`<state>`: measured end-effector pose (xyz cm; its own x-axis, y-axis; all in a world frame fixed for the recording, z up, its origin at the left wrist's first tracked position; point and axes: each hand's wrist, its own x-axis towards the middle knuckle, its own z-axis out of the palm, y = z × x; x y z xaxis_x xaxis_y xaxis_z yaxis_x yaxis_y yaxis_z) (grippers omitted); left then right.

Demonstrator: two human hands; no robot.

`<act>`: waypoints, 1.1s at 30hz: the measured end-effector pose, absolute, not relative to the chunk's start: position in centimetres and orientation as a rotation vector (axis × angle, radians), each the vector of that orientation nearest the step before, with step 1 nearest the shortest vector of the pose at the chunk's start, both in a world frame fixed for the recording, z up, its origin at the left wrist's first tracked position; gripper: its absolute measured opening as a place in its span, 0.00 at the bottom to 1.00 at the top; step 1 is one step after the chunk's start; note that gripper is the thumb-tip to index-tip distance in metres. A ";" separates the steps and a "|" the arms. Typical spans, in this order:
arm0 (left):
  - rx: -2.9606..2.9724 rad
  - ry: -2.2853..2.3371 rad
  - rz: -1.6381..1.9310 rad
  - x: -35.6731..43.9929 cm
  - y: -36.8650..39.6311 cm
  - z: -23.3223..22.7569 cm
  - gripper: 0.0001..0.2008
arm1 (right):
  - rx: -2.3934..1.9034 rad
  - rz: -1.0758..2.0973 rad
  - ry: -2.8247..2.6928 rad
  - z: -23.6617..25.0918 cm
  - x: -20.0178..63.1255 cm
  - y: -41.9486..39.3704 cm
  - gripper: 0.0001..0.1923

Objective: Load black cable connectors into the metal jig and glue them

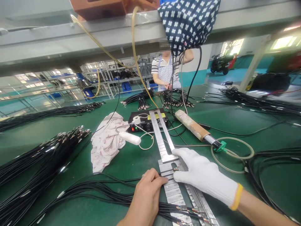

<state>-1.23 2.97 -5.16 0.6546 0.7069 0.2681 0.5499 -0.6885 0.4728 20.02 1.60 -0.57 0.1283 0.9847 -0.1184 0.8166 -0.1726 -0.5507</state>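
Observation:
My left hand (147, 193) is bare and closed, its thumb and index finger pinching a thin black cable (167, 171) above the slotted metal strip (173, 191). More black cables (101, 188) run beneath this hand, their stripped ends lying across the lower strip. My right hand (203, 172) wears a white glove with a yellow cuff. Its index fingertip touches the corner of a long metal frame (158, 136); the thumb is spread apart, near the pinched cable's end. What its other fingers do is hidden.
A black control box (148, 123) stands under the frame's far end. Left are a crumpled cloth (107, 141), a white handle (129, 138) and cable bundles (44, 169). Right, a wrapped bar (191, 125) lies by a coiled hose (250, 147). A person (166, 73) stands across the green table (131, 160).

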 end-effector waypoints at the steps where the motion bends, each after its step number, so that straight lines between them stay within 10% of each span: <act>1: 2.540 0.987 0.632 -1.2 3.0 -5.2 0.19 | -2.056 0.619 -1.754 -1.0 19.7 1.6 0.33; 15: 2.985 0.889 0.380 -1.0 2.3 -5.1 0.22 | -2.029 0.452 -1.875 -2.4 19.5 2.0 0.39; 33: 1.751 1.119 0.286 -1.8 2.9 -0.7 0.06 | -1.464 0.794 -1.295 -6.4 21.8 3.2 0.24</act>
<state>-1.81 2.85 -0.73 0.5442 0.7870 -0.2906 0.5515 -0.0746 0.8308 21.79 3.23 -6.38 0.2156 0.9676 0.1316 0.3210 0.0571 -0.9454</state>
